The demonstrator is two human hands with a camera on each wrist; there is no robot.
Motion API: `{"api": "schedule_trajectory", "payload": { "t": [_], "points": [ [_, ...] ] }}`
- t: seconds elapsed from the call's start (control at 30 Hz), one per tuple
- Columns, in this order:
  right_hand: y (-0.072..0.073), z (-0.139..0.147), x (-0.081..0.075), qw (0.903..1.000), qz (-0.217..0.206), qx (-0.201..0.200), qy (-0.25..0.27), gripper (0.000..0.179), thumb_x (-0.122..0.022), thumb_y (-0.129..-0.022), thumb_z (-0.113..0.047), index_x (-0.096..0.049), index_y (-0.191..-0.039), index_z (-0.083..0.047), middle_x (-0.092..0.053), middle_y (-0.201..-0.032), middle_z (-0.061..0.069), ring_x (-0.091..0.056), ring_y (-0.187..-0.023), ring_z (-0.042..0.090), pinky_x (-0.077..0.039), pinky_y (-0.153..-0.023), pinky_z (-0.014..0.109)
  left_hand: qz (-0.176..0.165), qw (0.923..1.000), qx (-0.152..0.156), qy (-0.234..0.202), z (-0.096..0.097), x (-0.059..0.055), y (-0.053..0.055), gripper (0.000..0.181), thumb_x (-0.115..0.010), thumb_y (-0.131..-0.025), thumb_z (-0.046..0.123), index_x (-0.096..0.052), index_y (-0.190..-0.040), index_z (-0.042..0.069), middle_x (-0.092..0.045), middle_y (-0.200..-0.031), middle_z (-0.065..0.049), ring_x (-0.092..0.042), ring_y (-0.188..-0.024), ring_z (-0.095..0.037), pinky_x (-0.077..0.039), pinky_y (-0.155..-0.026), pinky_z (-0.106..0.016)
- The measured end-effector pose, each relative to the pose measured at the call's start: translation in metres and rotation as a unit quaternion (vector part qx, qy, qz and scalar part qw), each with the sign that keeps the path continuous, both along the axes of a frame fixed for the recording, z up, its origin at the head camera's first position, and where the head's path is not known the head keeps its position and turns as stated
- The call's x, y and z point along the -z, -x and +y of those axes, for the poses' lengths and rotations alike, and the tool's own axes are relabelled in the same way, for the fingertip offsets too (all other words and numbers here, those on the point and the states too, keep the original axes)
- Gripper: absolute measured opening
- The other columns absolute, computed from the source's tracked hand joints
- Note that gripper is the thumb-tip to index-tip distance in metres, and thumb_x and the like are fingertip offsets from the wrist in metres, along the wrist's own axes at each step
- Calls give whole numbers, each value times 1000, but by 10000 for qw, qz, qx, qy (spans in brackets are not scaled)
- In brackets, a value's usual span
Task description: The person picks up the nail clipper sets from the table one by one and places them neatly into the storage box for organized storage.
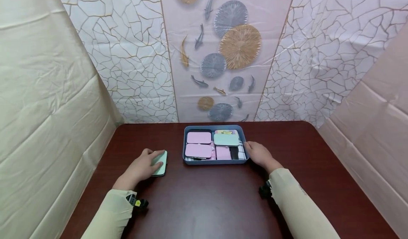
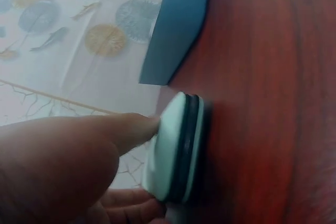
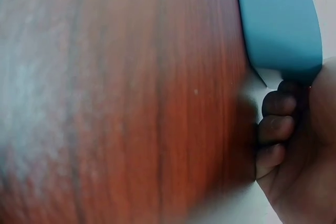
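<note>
On the left of the table, my left hand (image 1: 145, 164) grips a flat mint-green case (image 1: 162, 163) with rounded corners. The left wrist view shows its side: two green faces (image 2: 168, 150) with dark layers between them, and my thumb against the upper face. A blue rectangular tray (image 1: 216, 162) stands near the table's back edge. My right hand (image 1: 259, 154) holds its right side, thumb at the rim and fingers curled at the outer wall. Inside lie two pink cases (image 1: 199, 151), another mint-green case (image 1: 226, 139) and flatter pink, black and white pieces.
Dark red-brown wooden table (image 1: 204, 200) spreads under both arms. Patterned cloth (image 1: 220, 55) hangs behind it, with pale cloth walls at left and right. A card with a yellow drawing (image 1: 227, 132) shows behind the green case in the tray.
</note>
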State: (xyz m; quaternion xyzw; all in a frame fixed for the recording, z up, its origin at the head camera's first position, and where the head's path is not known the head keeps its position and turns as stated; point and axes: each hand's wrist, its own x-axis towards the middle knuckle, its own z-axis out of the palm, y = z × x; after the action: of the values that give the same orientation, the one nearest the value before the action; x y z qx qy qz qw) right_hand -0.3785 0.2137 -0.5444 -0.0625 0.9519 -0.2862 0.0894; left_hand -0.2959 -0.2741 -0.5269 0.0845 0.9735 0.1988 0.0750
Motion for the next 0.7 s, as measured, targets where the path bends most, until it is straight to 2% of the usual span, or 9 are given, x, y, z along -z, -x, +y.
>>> {"api": "schedule_trajectory", "payload": {
  "t": [0.1, 0.2, 0.27, 0.33, 0.43, 0.47, 0.53, 0.6, 0.7],
  "points": [
    [-1, 1, -1, 10000, -11, 5, -16, 48, -36, -120, -40, -68, -120, -5, -67, -110, 13, -62, -103, 29, -49, -93, 53, -24, 9999, 50, -159, 4, 4, 0, 54, -61, -114, 32, -51, -167, 23, -31, -169, -31, -61, -133, -50, -51, -106, -67],
    [-1, 1, -2, 10000, -67, -8, 20, 47, -35, -121, -41, -63, -104, -7, -58, -93, 11, -58, -92, 29, -44, -86, 50, -32, 9994, 147, -319, 7, 6, -2, 51, -55, -116, 27, -51, -166, 19, -25, -175, -30, -52, -145, -51, -47, -110, -69],
    [0, 0, -1, 10000, -56, 8, 22, 46, -35, -120, -40, -62, -102, -8, -57, -91, 10, -57, -89, 28, -44, -85, 49, -169, 9982, 140, -549, 10, 5, -4, 50, -51, -117, 23, -51, -166, 17, -25, -174, -30, -67, -128, -44, -54, -102, -61],
    [1, -1, 1, 10000, -44, 43, 3, 46, -35, -120, -40, -63, -103, -8, -59, -94, 10, -57, -90, 28, -44, -85, 49, -350, 9954, 110, -880, 14, 4, -8, 51, -48, -116, 17, -49, -167, 14, -26, -173, -31, -75, -102, -32, -60, -87, -51],
    [1, -2, 3, 10000, -43, 82, -13, 48, -34, -120, -40, -68, -115, -6, -67, -109, 12, -60, -99, 30, -47, -91, 51, -631, 9906, 38, -1211, 17, 0, -16, 55, -48, -114, 11, -45, -169, 13, -27, -171, -31, -67, -67, -18, -59, -66, -39],
    [2, -2, 3, 9999, -53, 97, -8, 49, -34, -120, -41, -69, -121, -6, -68, -116, 12, -61, -103, 30, -48, -94, 52, -636, 9908, 73, -1192, 17, -2, -18, 56, -49, -112, 9, -44, -169, 12, -30, -169, -31, -66, -69, -19, -58, -65, -38],
    [1, -1, 3, 9999, -80, 110, 29, 52, -34, -120, -41, -69, -128, -5, -70, -123, 14, -62, -106, 30, -50, -98, 54, -523, 9944, 222, -894, 15, -6, -23, 58, -55, -110, 10, -46, -168, 12, -41, -162, -28, -69, -83, -21, -60, -74, -43],
    [1, -1, 2, 9998, -92, 145, 58, 53, -34, -120, -42, -68, -136, -4, -69, -131, 15, -63, -111, 31, -50, -103, 56, -369, 9973, 364, -529, 12, -10, -28, 60, -66, -106, 14, -51, -164, 13, -52, -151, -23, -69, -97, -24, -60, -84, -48],
    [0, 0, 1, 9998, -96, 149, 65, 55, -34, -120, -42, -66, -142, -3, -68, -136, 17, -63, -116, 33, -49, -107, 58, -175, 9985, 506, -123, 6, -16, -33, 68, -87, -94, 21, -61, -157, 14, -64, -135, -14, -66, -112, -26, -58, -94, -51]
  ]
}}
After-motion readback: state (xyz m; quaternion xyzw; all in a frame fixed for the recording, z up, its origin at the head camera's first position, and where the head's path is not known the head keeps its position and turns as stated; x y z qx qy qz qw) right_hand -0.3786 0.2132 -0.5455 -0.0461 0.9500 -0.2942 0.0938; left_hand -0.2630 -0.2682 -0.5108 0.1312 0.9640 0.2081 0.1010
